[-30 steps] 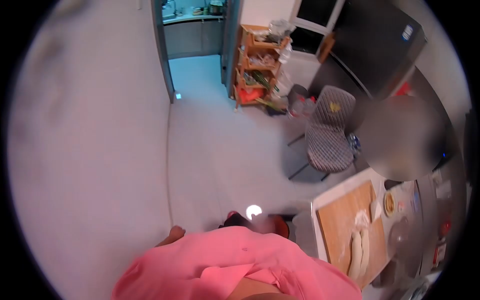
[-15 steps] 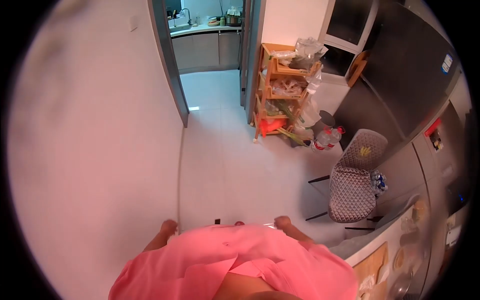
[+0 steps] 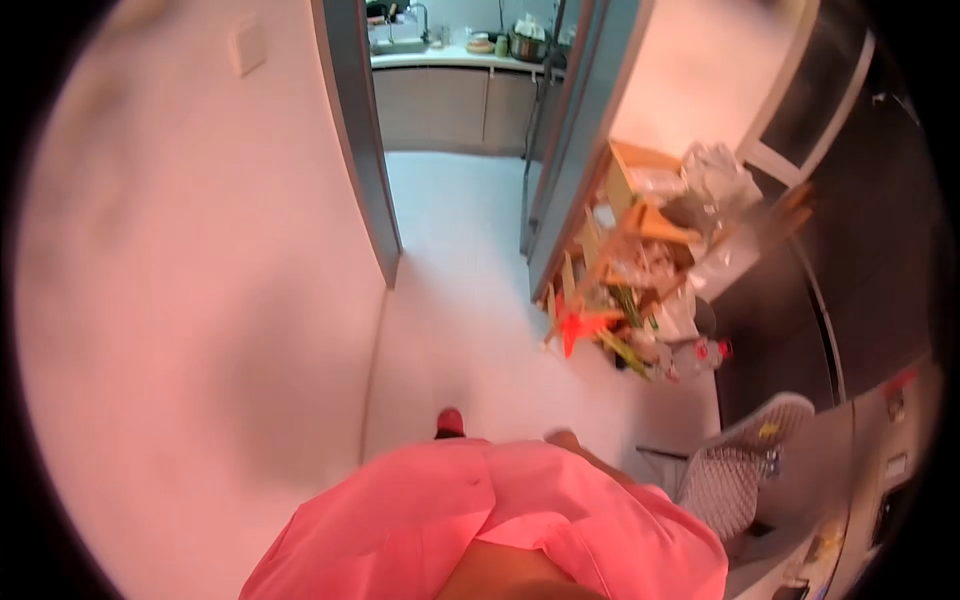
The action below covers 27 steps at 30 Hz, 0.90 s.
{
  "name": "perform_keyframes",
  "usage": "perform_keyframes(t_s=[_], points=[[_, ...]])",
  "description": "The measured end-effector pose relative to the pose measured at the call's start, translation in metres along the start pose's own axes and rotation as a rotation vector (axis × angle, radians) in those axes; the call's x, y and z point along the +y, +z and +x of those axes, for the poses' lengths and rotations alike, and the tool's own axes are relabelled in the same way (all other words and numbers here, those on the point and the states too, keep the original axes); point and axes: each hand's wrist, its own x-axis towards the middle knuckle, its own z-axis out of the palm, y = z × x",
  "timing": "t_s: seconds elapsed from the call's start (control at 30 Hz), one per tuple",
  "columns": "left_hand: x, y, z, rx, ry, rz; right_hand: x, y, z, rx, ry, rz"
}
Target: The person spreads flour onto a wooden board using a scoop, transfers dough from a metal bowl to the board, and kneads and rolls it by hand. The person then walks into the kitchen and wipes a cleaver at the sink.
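My right hand [image 3: 563, 438] shows just past the edge of my pink shirt [image 3: 400, 520], low over the pale floor [image 3: 450, 340]. It is small and partly covered by the shirt, so its fingers cannot be made out. No object shows in it. My left hand is out of sight. A red shoe tip [image 3: 450, 419] pokes out ahead of the shirt. The quilted grey chair [image 3: 722, 485] is the nearest furniture on my right-hand side.
Ahead, a grey-framed doorway [image 3: 352, 130] leads to a kitchen with a sink [image 3: 400, 46] and a pot [image 3: 527, 46]. Right of it stands a wooden rack [image 3: 655, 222] full of bags and vegetables, with bottles [image 3: 700, 355] below. A dark fridge [image 3: 875, 270] is farther right.
I have moved forward; the doorway and rack look closer, and the chair sits lower. My left hand has dropped from view, and the red shoe has come farther out.
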Motion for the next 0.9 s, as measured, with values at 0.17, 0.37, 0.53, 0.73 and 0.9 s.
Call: perform_keyframes(t_s=[0.17,0.37,0.53,0.73,0.9], points=[[0.022,-0.123,0.115,0.084,0.081,0.259,0.032,-0.148,0.002,-0.284,0.188,0.224],[0.166,-0.336,0.267,0.252,0.02,-1.253,0.06,-0.236,0.1,-0.269,0.198,0.158],[0.275,-0.486,0.297,0.363,0.339,-1.055,0.109,-0.272,0.242,-0.202,0.155,0.126],[0.186,-0.424,0.481,0.168,0.438,0.346,0.21,-0.361,0.434,-0.233,0.288,0.463],[0.24,-0.559,0.419,0.156,0.11,0.297,0.234,-0.477,0.617,-0.033,0.684,1.384]])
